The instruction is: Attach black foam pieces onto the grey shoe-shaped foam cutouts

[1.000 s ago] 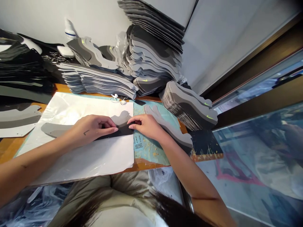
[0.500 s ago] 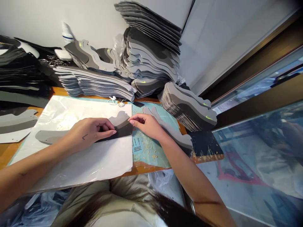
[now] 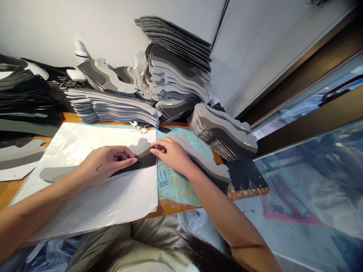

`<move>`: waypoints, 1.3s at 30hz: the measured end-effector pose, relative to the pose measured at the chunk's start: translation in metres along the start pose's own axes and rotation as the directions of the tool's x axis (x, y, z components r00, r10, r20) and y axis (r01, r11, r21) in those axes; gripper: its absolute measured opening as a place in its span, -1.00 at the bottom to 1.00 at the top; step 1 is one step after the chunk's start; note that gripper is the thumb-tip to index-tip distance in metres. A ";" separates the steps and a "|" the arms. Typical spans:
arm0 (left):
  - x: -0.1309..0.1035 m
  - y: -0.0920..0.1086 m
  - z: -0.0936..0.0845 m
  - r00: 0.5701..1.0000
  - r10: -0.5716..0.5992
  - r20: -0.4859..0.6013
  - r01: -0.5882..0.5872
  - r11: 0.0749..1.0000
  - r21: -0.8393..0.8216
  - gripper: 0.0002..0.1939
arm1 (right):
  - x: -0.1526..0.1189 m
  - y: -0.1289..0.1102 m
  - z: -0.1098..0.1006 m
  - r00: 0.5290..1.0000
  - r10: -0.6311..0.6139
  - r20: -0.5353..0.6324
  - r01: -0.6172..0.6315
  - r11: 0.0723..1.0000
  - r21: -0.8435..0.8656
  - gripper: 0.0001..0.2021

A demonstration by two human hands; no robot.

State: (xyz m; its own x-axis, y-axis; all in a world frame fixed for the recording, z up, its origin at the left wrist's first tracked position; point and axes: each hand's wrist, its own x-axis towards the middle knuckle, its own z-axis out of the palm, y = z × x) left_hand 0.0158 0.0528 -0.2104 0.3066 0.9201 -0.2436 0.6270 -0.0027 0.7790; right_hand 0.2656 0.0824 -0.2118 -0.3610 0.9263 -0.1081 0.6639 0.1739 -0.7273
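**Shoe-upper panel (image 3: 143, 147) stretches leftward from our right fingertips and under our left hand (image 3: 104, 163)**

Our left thumb and forefinger are drawn close together over the panel's dark lower band, with the other fingers curled in; we cannot tell whether they pinch the material or only press it. On our right hand (image 3: 173, 154), thumb and forefinger nearly meet at the panel's right end, and we cannot see whether anything is caught between them.

The panel's long axis runs left to right, rising slightly toward the right. Our left hand is the nearer to its middle, lying across it; our right reaches only that right end, so from those fingertips nearly the whole length lies to the left, its rounded grey tip showing beyond our left wrist.

Beneath it we have a white sheet (image 3: 127, 206), laid over a blue-green mat (image 3: 181, 178). Loose grey panels (image 3: 208, 162) lie just beside our right forearm. Farther off stand a stack of swoosh-marked panels (image 3: 224, 130) and, past the sheet's far edge, white earphones (image 3: 143, 131).
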 end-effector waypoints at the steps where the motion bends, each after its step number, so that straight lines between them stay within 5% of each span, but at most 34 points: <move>1: -0.002 0.001 -0.001 1.000 -0.004 0.021 0.004 1.000 -0.009 -0.49 | -0.003 -0.004 -0.001 1.000 0.006 0.023 -0.006 0.999 -0.035 -0.69; 8: -0.012 -0.005 -0.010 0.981 -0.037 0.192 0.074 0.979 -0.187 -0.56 | -0.027 -0.026 -0.007 0.984 0.050 0.170 -0.027 0.991 -0.133 -0.72; 16: -0.009 -0.010 -0.006 0.987 -0.055 0.151 0.070 0.992 -0.100 -0.45 | -0.024 -0.024 -0.003 0.975 0.030 0.221 -0.013 0.997 -0.082 -0.76; 23: -0.006 -0.023 -0.004 0.985 -0.024 0.170 0.042 0.994 -0.104 -0.37 | -0.022 -0.018 0.002 0.972 -0.121 0.202 0.117 0.993 0.034 -0.70; 39: -0.007 -0.024 -0.001 0.990 -0.058 0.128 0.058 0.998 0.001 -0.33 | -0.017 -0.022 -0.001 0.956 -0.024 0.292 0.025 1.000 -0.002 -0.75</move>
State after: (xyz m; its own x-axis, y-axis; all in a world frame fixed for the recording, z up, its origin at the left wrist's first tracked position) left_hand -0.0026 0.0470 -0.2270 0.3586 0.8612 -0.3602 0.6447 0.0506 0.7628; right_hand 0.2578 0.0633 -0.1931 -0.5521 0.7839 -0.2841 0.6558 0.1978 -0.7285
